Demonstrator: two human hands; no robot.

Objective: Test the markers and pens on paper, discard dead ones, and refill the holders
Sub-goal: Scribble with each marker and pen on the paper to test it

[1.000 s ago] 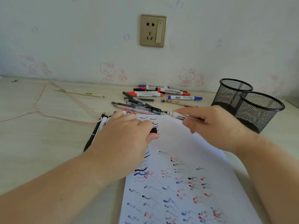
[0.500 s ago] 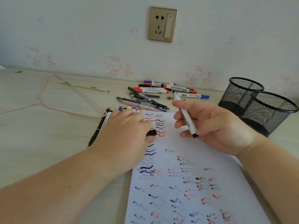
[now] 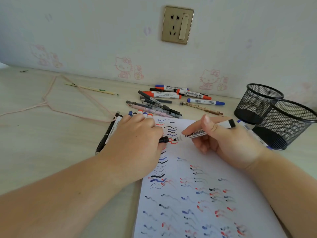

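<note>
- Right hand (image 3: pixel 228 143) pinching white whiteboard marker (image 3: pixel 204 132), black tip over scribbled white paper sheet (image 3: pixel 197 169).
- Left hand (image 3: pixel 137 140) gripping small black cap (image 3: pixel 163 140), pinning paper.
- Risk: smearing wet ink, losing cap.

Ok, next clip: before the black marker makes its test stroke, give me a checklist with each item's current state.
1. Cap off: ok. The black cap is pinched in the left hand; the tip is bare.
2. Grip on the marker: ok, the right hand holds it by the barrel.
3. Tip over the paper: ok, beside the red squiggles; whether it touches, cannot tell.
4. Paper held down: ok, the left hand rests on its edge.
5. Free space for a stroke: ok, blank patch right of the tip.
6. Holders ready: ok, upright; what is inside, cannot tell.
</note>
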